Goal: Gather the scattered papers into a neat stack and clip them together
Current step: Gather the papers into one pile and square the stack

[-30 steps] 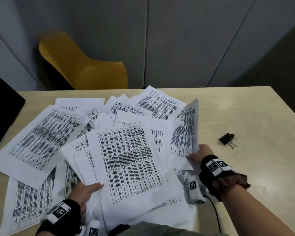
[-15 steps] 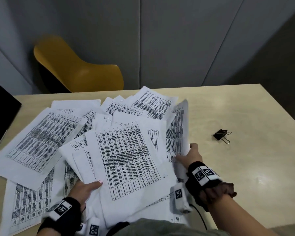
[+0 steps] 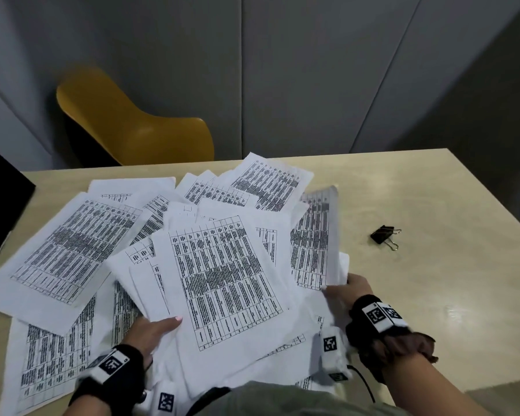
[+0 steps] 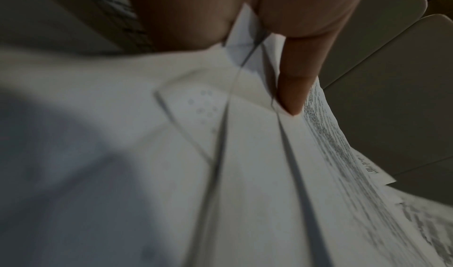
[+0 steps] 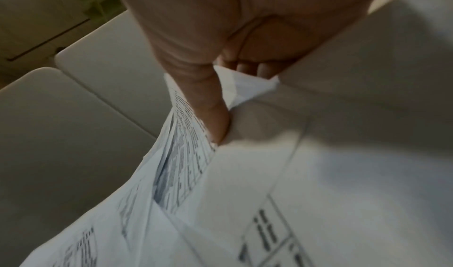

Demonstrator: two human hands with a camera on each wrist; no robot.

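Note:
Several printed white papers [image 3: 222, 274] lie fanned and overlapping on the beige table [image 3: 433, 190]. My left hand [image 3: 155, 327] grips the lower left corner of the middle bundle, thumb on top; the left wrist view shows the thumb [image 4: 294, 89] pressed on the sheets [image 4: 245, 155]. My right hand [image 3: 350, 288] pinches the right-hand sheets [image 3: 315, 241], which stand tilted up on edge. In the right wrist view its thumb [image 5: 208, 106] presses the paper [image 5: 269, 174] with fingers curled beneath. A black binder clip [image 3: 385, 235] sits on the table to the right, apart from both hands.
A yellow chair [image 3: 126, 124] stands behind the table's far edge. A black object [image 3: 0, 199] rests at the left edge. More sheets [image 3: 63, 250] spread out to the far left. Grey wall panels [image 3: 312, 70] rise behind.
My right hand has slid left with its sheets, raising them more steeply against the pile. The left hand keeps its grip in the same place.

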